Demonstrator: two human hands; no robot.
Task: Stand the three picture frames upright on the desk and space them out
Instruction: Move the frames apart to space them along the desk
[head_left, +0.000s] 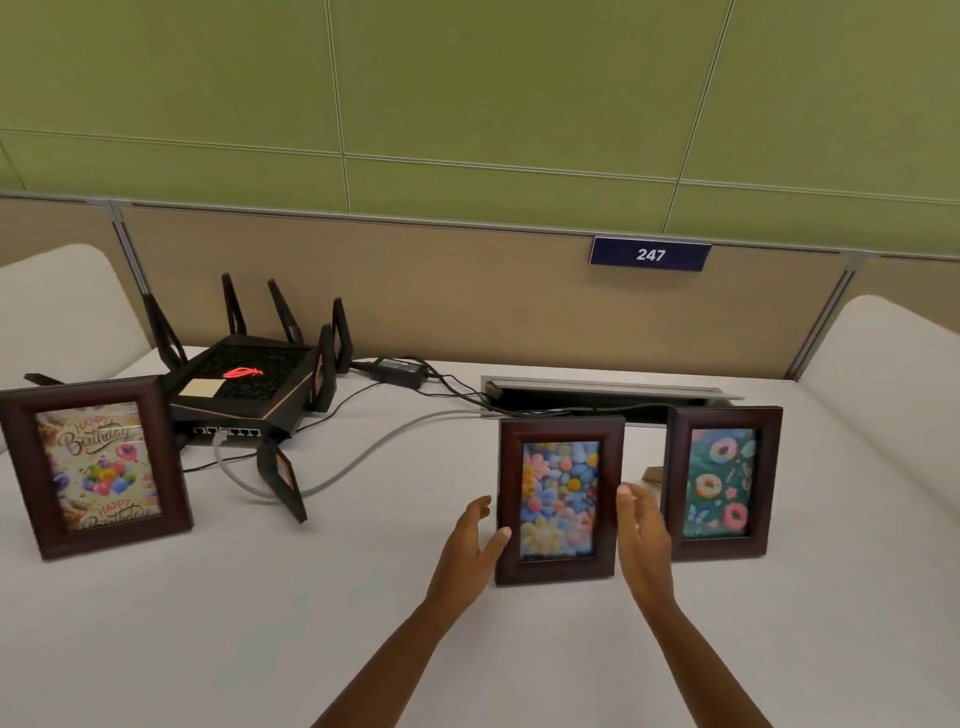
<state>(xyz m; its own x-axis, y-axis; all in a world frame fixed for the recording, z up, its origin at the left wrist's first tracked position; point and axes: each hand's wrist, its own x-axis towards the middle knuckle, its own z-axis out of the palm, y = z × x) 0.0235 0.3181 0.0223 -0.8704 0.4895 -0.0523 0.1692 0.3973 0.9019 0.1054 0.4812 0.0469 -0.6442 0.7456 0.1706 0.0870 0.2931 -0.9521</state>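
Three dark wooden picture frames stand upright on the white desk. The birthday frame is at the far left. The flower frame stands in the middle right, and the doughnut frame is close beside it on the right. My left hand is at the flower frame's left edge, thumb touching the wood, fingers spread. My right hand is at its right edge, fingers apart and lying in front of the gap between the two frames. Neither hand clasps the frame.
A black router with several antennas sits at the back left, with a grey cable and black leads running to a power brick and an open cable tray behind the frames. A beige partition with a "247" sign closes the back.
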